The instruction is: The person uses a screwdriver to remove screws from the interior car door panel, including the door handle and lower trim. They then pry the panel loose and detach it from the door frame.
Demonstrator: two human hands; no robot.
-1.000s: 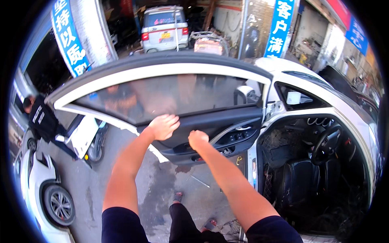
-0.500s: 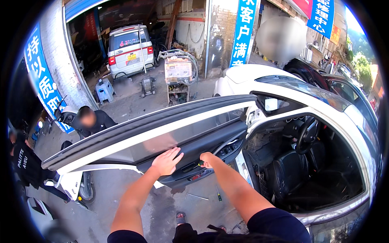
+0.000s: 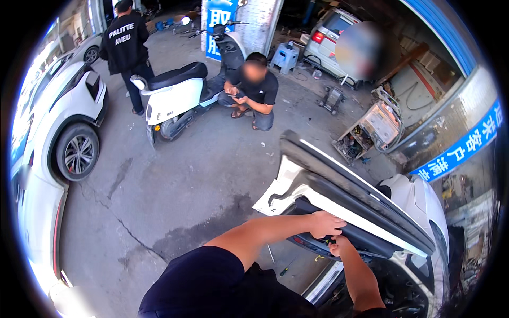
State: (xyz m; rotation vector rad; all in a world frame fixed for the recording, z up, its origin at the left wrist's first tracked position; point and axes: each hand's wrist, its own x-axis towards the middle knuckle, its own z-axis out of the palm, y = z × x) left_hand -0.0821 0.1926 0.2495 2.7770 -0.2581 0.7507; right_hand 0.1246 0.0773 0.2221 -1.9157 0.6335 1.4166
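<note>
A white car door (image 3: 347,206) stands swung out, its dark inner panel (image 3: 371,241) facing me. Against that panel, by the window line, rests my left hand (image 3: 326,224), open with its fingers stretched out. Just below it, my right hand (image 3: 342,246) is closed round a small screwdriver with a green-yellow handle, held at the door panel. Most of the tool and its tip are hidden. On the ground under the door lie another screwdriver (image 3: 285,270) and a thin metal rod (image 3: 271,253).
A person (image 3: 257,87) squats beside a white scooter (image 3: 175,95), and another person (image 3: 127,45) stands behind it. White cars (image 3: 69,116) line the left. At the right are a cart with equipment (image 3: 374,124), a blue stool (image 3: 285,57) and a van (image 3: 328,42).
My view has swung to the left, bringing the scooter and parked cars into sight. Both hands remain at the door panel, and the squatting person shows more fully.
</note>
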